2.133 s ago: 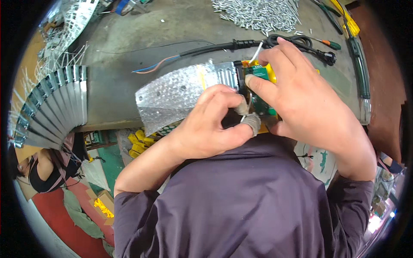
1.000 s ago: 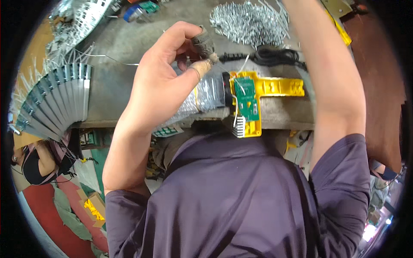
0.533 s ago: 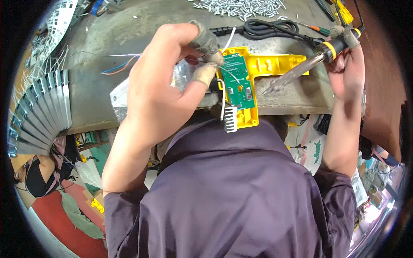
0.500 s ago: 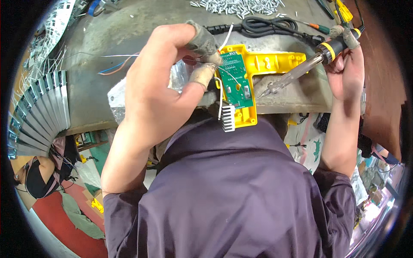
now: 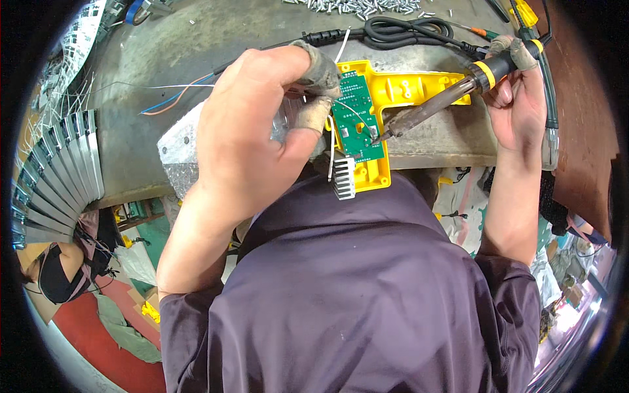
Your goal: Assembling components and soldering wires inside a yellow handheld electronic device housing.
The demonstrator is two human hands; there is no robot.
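A green circuit board [image 5: 357,121] lies in a yellow plastic housing half [image 5: 409,87] at the table's front edge. My right hand [image 5: 514,98] grips a soldering iron [image 5: 432,108] by its black and yellow handle. The iron's tip is at a metal pad near the board's lower right. Finger and thumb of my left hand [image 5: 255,124], in worn finger covers, pinch thin solder wire [image 5: 352,111] that reaches over the board. Its fingertips are at the board's upper left edge. A silver finned heat sink [image 5: 344,178] sits at the board's lower end.
Behind the housing lies a coiled black cable [image 5: 406,36]. Small metal pins [image 5: 360,6] are heaped at the back. Metal strips [image 5: 82,160] fan out at the left edge. Clear plastic wrap [image 5: 180,147] and blue and brown wires [image 5: 173,98] lie beside my left hand.
The soldering iron has moved down and left, its tip from beside the housing onto the board. My left hand has shifted slightly down, still pinching the solder wire.
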